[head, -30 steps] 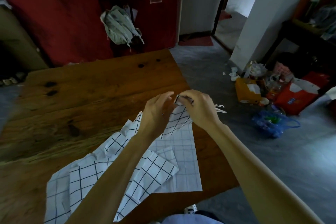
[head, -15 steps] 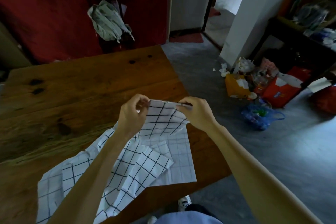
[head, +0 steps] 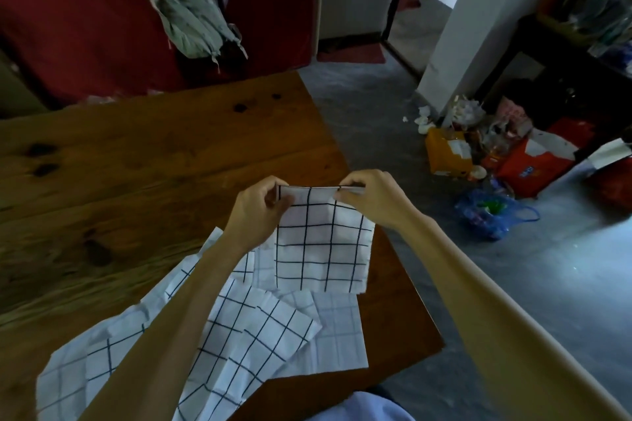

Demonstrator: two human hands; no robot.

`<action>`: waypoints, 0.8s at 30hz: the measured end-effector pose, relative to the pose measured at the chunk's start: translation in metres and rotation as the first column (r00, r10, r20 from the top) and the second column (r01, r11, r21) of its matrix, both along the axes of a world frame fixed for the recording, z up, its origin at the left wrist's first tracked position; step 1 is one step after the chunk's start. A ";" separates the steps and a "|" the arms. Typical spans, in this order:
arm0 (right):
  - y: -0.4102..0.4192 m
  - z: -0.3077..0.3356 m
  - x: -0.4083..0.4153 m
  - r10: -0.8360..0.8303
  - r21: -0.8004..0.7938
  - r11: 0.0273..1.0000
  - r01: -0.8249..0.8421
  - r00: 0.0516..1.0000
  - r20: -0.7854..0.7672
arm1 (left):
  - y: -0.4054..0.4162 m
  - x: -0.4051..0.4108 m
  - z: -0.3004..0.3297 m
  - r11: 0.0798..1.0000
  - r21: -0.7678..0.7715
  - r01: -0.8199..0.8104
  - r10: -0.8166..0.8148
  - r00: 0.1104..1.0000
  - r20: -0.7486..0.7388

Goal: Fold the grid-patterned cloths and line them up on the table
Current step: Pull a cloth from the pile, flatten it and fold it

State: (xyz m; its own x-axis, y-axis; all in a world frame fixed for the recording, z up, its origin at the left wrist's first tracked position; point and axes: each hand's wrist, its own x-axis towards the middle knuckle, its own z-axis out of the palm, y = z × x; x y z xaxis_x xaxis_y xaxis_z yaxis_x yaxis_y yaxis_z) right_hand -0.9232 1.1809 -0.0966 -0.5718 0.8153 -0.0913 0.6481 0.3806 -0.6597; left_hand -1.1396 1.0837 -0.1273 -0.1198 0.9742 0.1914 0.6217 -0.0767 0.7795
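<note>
While one grid cloth (head: 321, 243) hangs above the wooden table (head: 136, 174), left hand (head: 256, 207) and right hand (head: 372, 196) pinch its top corners; several more cloths (head: 239, 328) lie heaped beneath, count unclear.

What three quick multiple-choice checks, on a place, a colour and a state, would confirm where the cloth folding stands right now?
1. Where does the held cloth hang?
A. over the table's near right corner
B. over the floor
C. on the backpack

2. What colour are its grid lines?
A. red
B. dark
C. green

3. How are the hands?
A. both flat on the table
B. one idle
C. both pinching the cloth's top edge

Answers: 1 A, it hangs above the other cloths there. 2 B, dark lines on white. 3 C, left hand and right hand pinch opposite top corners.
</note>
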 end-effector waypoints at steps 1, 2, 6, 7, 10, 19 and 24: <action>0.012 -0.007 -0.004 0.004 -0.012 1.000 -0.004 1.000 0.018 | 0.010 -0.004 -0.006 0.999 -0.045 -0.016 0.016 1.000 0.001; 0.024 -0.015 -0.009 0.012 -0.030 0.999 -0.011 0.999 0.041 | 0.021 -0.007 -0.012 0.995 -0.092 -0.030 0.029 1.000 -0.011; 0.071 -0.064 -0.026 0.067 -0.094 0.994 -0.052 0.984 0.163 | 0.068 -0.023 -0.049 0.951 -0.305 -0.057 0.032 0.996 -0.087; 0.083 -0.079 -0.030 0.077 -0.108 0.993 -0.057 0.978 0.194 | 0.081 -0.027 -0.061 0.933 -0.352 -0.071 0.038 0.994 -0.099; 0.113 -0.124 -0.039 0.097 -0.124 0.990 -0.066 0.960 0.263 | 0.115 -0.038 -0.097 0.882 -0.461 -0.091 0.027 0.989 -0.143; 0.145 -0.168 -0.053 0.069 -0.065 0.996 -0.060 0.988 0.137 | 0.152 -0.055 -0.134 0.849 -0.523 -0.074 -0.043 0.977 -0.207; 0.126 -0.159 -0.049 0.052 0.004 0.999 -0.052 0.998 0.023 | 0.137 -0.051 -0.132 0.862 -0.502 -0.075 -0.012 0.986 -0.169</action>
State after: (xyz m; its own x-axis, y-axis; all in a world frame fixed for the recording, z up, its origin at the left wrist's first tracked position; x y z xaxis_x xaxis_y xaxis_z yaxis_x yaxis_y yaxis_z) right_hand -0.9721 1.3064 -0.2556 -0.6112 0.7850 -0.1014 0.6423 0.4171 -0.6430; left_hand -1.1909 1.2203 -0.2589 -0.1622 0.9379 -0.3065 0.7366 0.3218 0.5949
